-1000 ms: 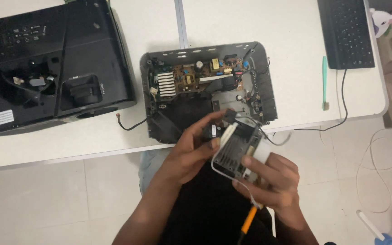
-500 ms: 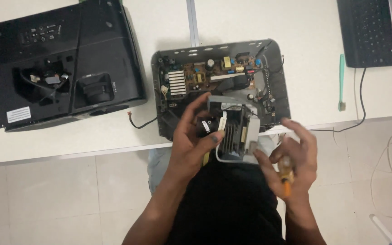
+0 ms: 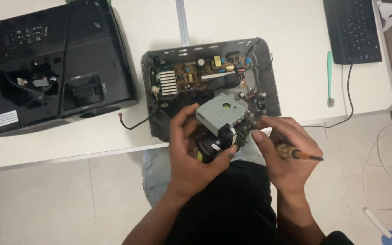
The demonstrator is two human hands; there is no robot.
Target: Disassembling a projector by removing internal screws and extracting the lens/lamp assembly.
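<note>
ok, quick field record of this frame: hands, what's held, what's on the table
left hand: grips the grey optical module from the left side
right hand: fingertips on the module's right end, screwdriver tucked in the palm
module position: lifted above the table edge, in front of the open projector chassis
chassis: lid off, circuit board exposed
table: black projector at left, keyboard at far right, teal tool beside it

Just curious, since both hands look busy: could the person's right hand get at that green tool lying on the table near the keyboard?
Probably not right away. The right hand grips a screwdriver and steadies the grey module; the path to the green tool looks clear.
</note>
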